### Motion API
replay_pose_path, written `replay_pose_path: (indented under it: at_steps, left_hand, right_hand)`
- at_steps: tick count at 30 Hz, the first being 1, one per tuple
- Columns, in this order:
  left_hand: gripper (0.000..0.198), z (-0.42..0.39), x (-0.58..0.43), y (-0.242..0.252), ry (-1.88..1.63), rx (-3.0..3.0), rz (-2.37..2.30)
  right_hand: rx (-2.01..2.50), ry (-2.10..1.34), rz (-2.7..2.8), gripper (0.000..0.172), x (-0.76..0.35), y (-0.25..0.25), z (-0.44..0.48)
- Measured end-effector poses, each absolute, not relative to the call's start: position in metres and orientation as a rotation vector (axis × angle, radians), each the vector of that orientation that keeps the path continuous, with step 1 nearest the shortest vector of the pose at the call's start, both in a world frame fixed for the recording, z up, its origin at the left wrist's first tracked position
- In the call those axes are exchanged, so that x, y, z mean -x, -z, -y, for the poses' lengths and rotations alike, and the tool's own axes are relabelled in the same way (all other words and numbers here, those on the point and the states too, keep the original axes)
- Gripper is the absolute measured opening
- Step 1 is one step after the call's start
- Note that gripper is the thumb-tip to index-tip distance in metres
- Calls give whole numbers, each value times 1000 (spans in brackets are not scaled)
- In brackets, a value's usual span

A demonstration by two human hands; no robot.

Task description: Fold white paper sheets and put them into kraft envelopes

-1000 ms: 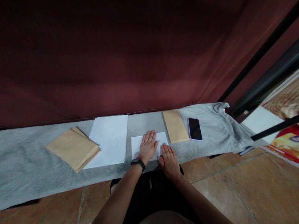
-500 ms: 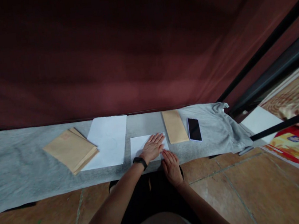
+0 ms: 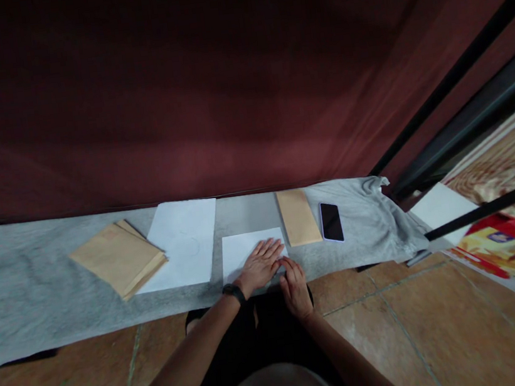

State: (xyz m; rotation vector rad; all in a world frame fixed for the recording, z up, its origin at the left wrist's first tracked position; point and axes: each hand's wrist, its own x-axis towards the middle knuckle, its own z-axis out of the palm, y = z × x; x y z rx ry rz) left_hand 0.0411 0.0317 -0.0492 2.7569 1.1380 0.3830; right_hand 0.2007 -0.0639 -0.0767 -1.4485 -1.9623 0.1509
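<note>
A white sheet of paper [image 3: 238,246], which looks folded, lies on the grey cloth in front of me. My left hand [image 3: 261,262] rests flat on its right part, palm down with fingers stretched out, and a dark band is on that wrist. At the paper's lower right corner is my right hand [image 3: 294,286]. Its fingers are loosely bent, the thumb apart from them, and the index fingertip touches the paper's edge close to my left fingers. Part of the paper's near edge is hidden under my hands.
Left of the paper lie larger white sheets [image 3: 188,240], partly under a stack of brown envelopes [image 3: 118,252]. To the right are another brown envelope [image 3: 298,216] and a phone [image 3: 331,221]. Grey cloth [image 3: 27,280] covers the narrow table; a dark red curtain [image 3: 230,127] hangs behind.
My left hand has slid slightly toward me and to the left over the paper. My right fingers have bent more at the paper's corner. The view has shifted slightly.
</note>
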Motion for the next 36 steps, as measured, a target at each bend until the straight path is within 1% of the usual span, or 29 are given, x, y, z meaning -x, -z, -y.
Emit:
replay_pose_path:
  at_steps: [6,11,13,16,20,25,31,36]
  left_hand:
    - [53,8,-17,42,-317,-2758,-1056]
    - [54,31,11,40,-317,-2764,-1105]
    - [55,38,24,41,-358,-2753,-1171]
    - [58,48,40,48,-403,-2721,-1307]
    - [58,59,51,59,-472,-2675,-1463]
    - [60,68,52,59,-532,-2683,-1562]
    - [65,67,51,51,-473,-2688,-1571]
    - [64,68,51,51,-433,-2693,-1588]
  right_hand:
    - [1475,-151,2000,48,-198,75,62]
    - [1490,-121,2032,44,-197,63,56]
    - [1408,-186,2110,43,-194,53,48]
    - [1171,-338,2335,44,-180,38,31]
    - [1016,-424,2578,45,-149,33,8]
    - [1063,-325,2662,44,-123,43,-20]
    - [1162,-206,2657,48,-117,49,-53]
    - [1316,-151,2591,50,-115,51,-67]
